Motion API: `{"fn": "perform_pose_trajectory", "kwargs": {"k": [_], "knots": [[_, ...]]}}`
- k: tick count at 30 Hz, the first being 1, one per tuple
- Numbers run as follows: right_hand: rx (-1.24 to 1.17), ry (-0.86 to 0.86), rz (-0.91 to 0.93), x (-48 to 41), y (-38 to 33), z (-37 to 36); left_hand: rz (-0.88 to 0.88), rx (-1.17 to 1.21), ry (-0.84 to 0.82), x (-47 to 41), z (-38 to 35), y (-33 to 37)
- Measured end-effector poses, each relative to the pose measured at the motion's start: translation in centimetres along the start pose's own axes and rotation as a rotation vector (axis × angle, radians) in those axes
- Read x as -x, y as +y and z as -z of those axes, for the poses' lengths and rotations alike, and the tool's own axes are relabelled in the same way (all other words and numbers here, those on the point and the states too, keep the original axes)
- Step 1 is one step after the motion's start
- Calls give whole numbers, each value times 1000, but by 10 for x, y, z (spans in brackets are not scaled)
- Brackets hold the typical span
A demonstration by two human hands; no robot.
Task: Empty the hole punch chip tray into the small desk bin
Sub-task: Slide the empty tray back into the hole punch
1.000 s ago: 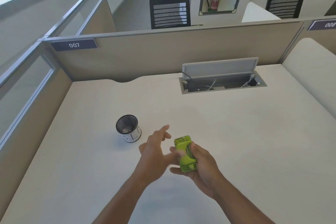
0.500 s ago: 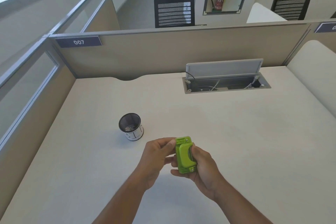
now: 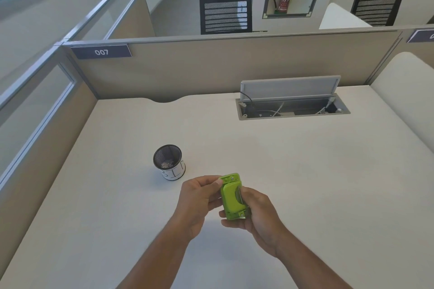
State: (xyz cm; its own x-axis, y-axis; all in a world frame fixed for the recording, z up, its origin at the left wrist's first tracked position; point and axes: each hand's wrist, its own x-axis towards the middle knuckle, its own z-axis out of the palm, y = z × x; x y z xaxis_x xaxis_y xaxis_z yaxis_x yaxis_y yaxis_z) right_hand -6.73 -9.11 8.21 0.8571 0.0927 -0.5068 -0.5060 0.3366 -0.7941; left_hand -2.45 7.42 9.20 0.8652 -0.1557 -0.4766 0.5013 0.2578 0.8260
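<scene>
A lime green hole punch (image 3: 233, 197) is held above the desk (image 3: 305, 171), lengthwise away from me. My right hand (image 3: 256, 213) wraps its right side and underside. My left hand (image 3: 199, 199) pinches its left far corner with thumb and fingers. The small desk bin (image 3: 169, 162), a black mesh cup with a white paper label, stands on the desk to the far left of my hands, apart from them. Pale paper chips lie in its bottom. The punch's underside is hidden.
An open cable hatch (image 3: 291, 105) with a raised lid sits in the desk at the far right. Beige partition walls (image 3: 211, 65) close the back and left sides. A white rounded divider (image 3: 408, 91) borders the right.
My left hand, spread open a second ago, has closed onto the punch's left far corner. The punch has turned so its green top faces up. The view shifted slightly.
</scene>
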Motion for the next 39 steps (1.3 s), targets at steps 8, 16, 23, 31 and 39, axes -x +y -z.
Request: {"fn": "perform_pose_trajectory", "kwargs": {"k": [8, 16, 23, 31, 39], "knots": [[12, -44, -16, 3, 5, 11, 53, 139, 85, -9, 13, 10], [102, 65, 65, -1, 10, 14, 60, 64, 8, -6, 7, 9], [108, 113, 56, 0, 10, 18, 53, -95, -111, 3, 5, 4], [148, 116, 50, -2, 10, 24, 14, -175, -82, 5, 3, 5], [171, 145, 121, -9, -17, 30, 57, -292, -189, 11, -7, -2]]}}
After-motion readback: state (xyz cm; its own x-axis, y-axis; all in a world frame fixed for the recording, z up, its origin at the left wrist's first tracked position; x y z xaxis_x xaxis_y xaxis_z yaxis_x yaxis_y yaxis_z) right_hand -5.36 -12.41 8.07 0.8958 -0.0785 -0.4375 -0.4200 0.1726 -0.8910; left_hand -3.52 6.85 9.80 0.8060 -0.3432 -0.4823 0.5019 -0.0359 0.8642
